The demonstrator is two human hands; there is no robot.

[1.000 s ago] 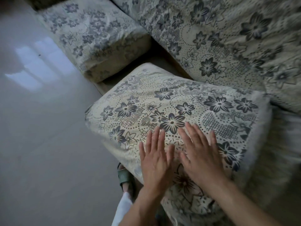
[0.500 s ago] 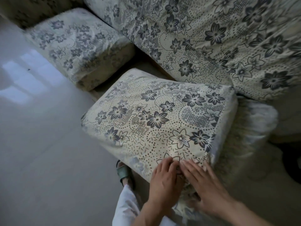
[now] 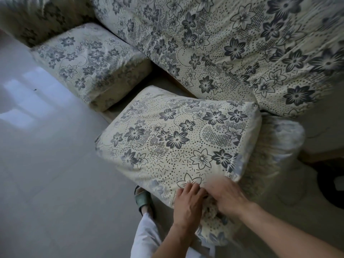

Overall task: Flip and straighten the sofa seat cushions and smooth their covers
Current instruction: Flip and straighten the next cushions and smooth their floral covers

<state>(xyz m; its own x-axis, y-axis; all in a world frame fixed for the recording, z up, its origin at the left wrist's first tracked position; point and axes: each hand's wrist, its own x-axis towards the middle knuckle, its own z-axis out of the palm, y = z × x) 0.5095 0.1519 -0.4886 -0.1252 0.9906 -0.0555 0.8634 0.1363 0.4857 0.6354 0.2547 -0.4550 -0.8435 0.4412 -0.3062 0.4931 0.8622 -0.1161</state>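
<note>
A cream seat cushion with dark flower print (image 3: 176, 142) lies tilted across the sofa base, its near corner hanging over the front edge. My left hand (image 3: 188, 203) and my right hand (image 3: 227, 198) sit side by side at that near edge, fingers curled into bunched loose cover fabric (image 3: 210, 211). A second seat cushion (image 3: 89, 60) in the same print lies at the far left of the sofa. The right hand is blurred.
Floral back cushions (image 3: 242, 45) lean along the sofa's rear. A bare strip of the sofa base (image 3: 162, 81) shows between the two seat cushions. Pale shiny floor (image 3: 46, 164) spreads to the left. My foot in a green sandal (image 3: 143, 200) stands under the cushion's corner.
Both hands slid from flat on the cushion's top toward me to its near edge and closed on the cover. The view tilted up, showing more of the back cushions.
</note>
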